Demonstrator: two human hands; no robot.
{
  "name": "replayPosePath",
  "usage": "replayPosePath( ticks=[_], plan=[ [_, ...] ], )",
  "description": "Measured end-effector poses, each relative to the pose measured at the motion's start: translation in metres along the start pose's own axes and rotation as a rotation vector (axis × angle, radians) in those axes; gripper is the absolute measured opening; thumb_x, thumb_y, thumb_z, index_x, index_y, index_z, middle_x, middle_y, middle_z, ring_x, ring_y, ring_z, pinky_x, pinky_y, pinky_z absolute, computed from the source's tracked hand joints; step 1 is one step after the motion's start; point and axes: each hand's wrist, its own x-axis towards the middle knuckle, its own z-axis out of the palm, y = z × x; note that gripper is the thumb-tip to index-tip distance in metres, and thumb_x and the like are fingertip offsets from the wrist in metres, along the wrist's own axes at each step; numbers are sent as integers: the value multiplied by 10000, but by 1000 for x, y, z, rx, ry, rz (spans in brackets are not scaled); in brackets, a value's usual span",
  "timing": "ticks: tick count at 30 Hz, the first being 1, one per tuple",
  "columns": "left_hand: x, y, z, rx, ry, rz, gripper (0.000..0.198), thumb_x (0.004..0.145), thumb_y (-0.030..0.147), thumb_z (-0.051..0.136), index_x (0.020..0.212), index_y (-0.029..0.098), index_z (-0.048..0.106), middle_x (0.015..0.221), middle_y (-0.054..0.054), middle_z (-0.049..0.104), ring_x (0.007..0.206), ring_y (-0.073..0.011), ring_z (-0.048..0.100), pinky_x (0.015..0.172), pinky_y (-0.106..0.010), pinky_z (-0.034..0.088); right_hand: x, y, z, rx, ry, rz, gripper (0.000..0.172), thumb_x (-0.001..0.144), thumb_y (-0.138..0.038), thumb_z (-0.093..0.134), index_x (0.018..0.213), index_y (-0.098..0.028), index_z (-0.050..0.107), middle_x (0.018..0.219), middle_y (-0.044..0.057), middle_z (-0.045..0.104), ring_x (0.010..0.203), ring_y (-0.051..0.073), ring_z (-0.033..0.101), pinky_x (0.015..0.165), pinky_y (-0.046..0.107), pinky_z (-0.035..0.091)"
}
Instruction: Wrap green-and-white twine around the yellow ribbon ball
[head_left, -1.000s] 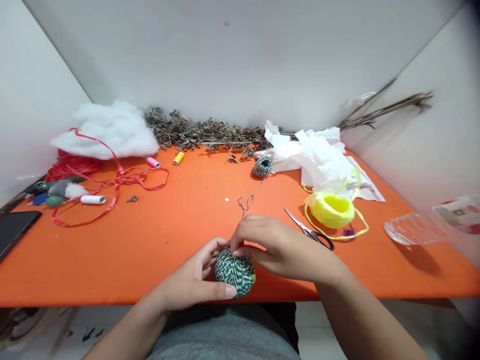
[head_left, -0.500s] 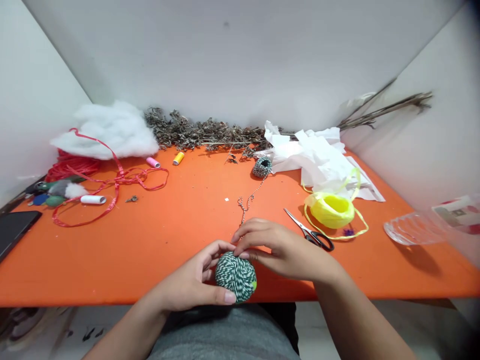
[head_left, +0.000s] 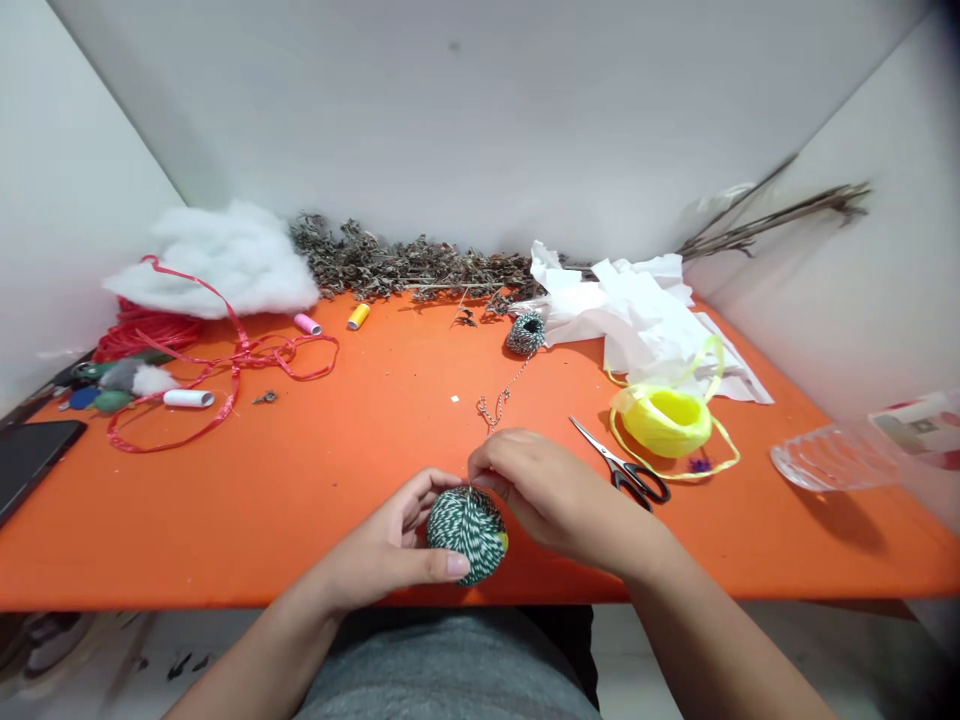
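A ball wrapped in green-and-white twine point(head_left: 466, 540) rests in my left hand point(head_left: 394, 545), thumb on its near side and fingers behind it. A small yellow-green patch shows at the ball's right side. My right hand point(head_left: 551, 495) is at the top of the ball, fingertips pinched on the twine strand point(head_left: 470, 492) there. Beyond that hand the strand point(head_left: 499, 405) lies loosely curled on the table and leads to a small spool of the same twine point(head_left: 526, 333). Black-handled scissors point(head_left: 622, 465) lie to the right of my right hand.
On the orange table point(head_left: 375, 430), a yellow ribbon roll point(head_left: 667, 425) and white paper point(head_left: 637, 305) are at right, beside a clear plastic bottle point(head_left: 832, 458). Red ribbon point(head_left: 240, 350), white stuffing point(head_left: 232, 260), thread spools point(head_left: 189, 398) and a phone point(head_left: 34, 460) are at left. Dried twigs point(head_left: 405, 265) line the back.
My right hand has lifted slightly, its fingers now curled into a pinch with a strand drawn up from the ball. The ball has shifted a little up and left in my left hand.
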Motion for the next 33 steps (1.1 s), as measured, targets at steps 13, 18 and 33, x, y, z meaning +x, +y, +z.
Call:
replayPosePath(
  ticks=[13, 18, 33],
  plan=[
    [-2, 0, -1, -8, 110, 83, 605, 766, 339, 845, 1253, 257, 494, 1226, -62, 592, 1127, -216, 564, 944, -340, 440, -6, -3, -14, 16, 34, -21, 91, 977, -140, 563, 956, -147, 651, 836, 41, 647, 709, 127, 576, 612, 234, 394],
    [-4, -2, 3, -39, 111, 175, 680, 799, 324, 819, 1366, 308, 444, 1314, -61, 548, 1151, -207, 548, 957, -326, 444, -3, -2, 0, 181, 146, 3, 31, 967, -189, 636, 960, -168, 658, 851, 27, 697, 714, 111, 608, 664, 221, 446],
    [-2, -3, 10, 126, 149, 89, 533, 801, 336, 807, 1249, 237, 537, 1225, -73, 628, 1191, -268, 581, 1018, -406, 461, 13, -11, 6, -61, 69, -80, 196, 959, -89, 475, 923, -149, 658, 804, 41, 693, 659, 130, 610, 582, 224, 399]
  ],
)
